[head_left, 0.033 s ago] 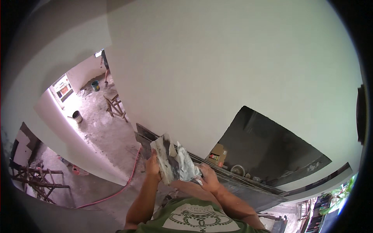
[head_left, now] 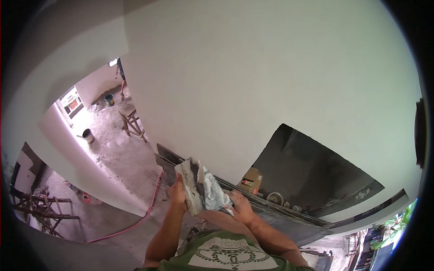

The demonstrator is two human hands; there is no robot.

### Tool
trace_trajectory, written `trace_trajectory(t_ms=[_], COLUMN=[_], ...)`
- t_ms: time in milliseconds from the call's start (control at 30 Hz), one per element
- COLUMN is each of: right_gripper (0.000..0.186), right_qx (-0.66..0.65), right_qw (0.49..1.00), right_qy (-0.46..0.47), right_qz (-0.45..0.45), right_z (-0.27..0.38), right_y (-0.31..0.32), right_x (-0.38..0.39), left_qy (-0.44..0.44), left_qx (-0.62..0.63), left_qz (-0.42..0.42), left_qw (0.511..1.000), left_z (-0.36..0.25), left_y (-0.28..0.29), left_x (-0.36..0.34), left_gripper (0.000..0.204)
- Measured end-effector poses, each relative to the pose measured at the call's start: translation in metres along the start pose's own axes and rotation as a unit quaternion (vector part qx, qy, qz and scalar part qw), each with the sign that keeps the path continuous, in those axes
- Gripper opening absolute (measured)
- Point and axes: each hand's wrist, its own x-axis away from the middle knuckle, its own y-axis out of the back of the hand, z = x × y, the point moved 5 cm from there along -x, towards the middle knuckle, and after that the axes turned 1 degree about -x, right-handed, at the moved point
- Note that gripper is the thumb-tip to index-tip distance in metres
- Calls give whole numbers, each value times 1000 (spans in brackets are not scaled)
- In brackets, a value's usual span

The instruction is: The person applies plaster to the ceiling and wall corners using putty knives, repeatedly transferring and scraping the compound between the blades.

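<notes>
My left hand [head_left: 178, 193] grips the edge of a putty-smeared board [head_left: 193, 183], with the fingers wrapped round its left side. White and grey smears cover the board's face. Closed round the lower right end of a broad putty knife [head_left: 214, 189] is my right hand [head_left: 242, 206]. Whitish putty coats its blade, which lies against or just over the right part of the board. The knife's handle is hidden in my fingers. Both hands are in front of my chest, close together.
Before me rises a pale wall [head_left: 217, 81] with a dark opening [head_left: 312, 176]. On the dark counter ledge [head_left: 289, 216] stand a cardboard box [head_left: 252, 179] and a round metal lid or pan [head_left: 275, 198]. Leftward are wooden trestles [head_left: 132, 124], a bucket [head_left: 87, 135] and a pink hose [head_left: 151, 210].
The putty knife's blade has shifted slightly left and turned flatter against the board. My right hand has moved a little with it; the view has shifted slightly.
</notes>
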Motion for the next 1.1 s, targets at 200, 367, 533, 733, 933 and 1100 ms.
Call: trace_trajectory(t_ms=[200, 367, 533, 733, 933, 1100], right_gripper=[44, 43, 41, 39, 33, 34], right_qx=[175, 117, -489, -430, -422, 16], right_qw=[980, 976, 837, 834, 814, 957], right_qy=[-88, -171, -245, -345, -323, -162], right_qz=[31, -73, 17, 0, -234, -239], right_z=[-47, -70, -69, -51, -117, -104], right_y=[-8, 18, 20, 4, 25, 90], right_x=[7, 16, 23, 28, 66, 62], left_qy=[-24, -115, -21, -92, -220, -313], left_qx=[-116, -69, -50, -262, -278, -267], left_qz=[6, 11, 75, -16, 2, 26], left_qw=[993, 991, 996, 961, 935, 911], left_z=[-20, -54, -40, -37, -64, -81], left_y=[-13, -30, -25, -44, -78, -101], left_x=[8, 9, -9, -18, -5, 2], left_gripper=[55, 56, 63, 54, 47, 42])
